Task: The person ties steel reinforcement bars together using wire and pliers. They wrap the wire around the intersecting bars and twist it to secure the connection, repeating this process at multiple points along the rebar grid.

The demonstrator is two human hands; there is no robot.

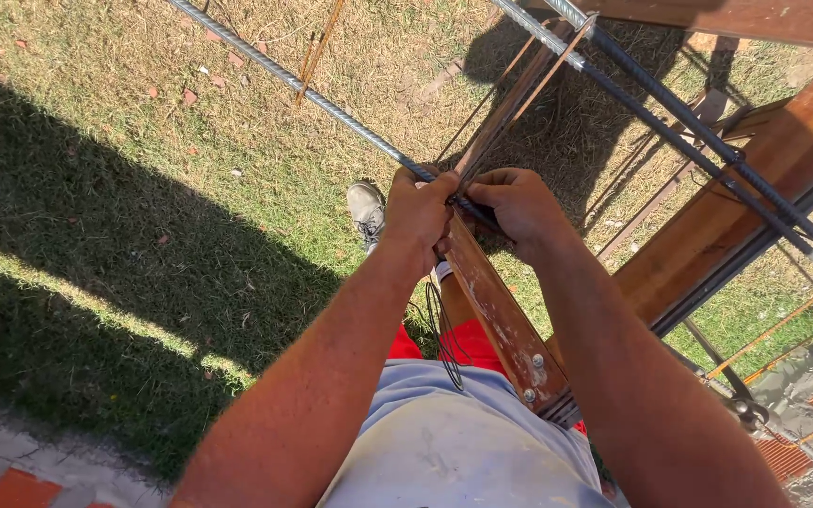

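Note:
My left hand and my right hand meet over a ribbed steel bar where it crosses a rusty stirrup. Both hands pinch thin dark tie wire at that crossing, fingers curled tight. Loose ends of the wire hang down below my left wrist. A wooden board with screws runs from under my hands toward my body.
More ribbed bars run diagonally at the upper right beside a long wooden plank. Grass lies below, partly in shadow. A grey shoe stands on the grass. Brick paving shows at the lower left.

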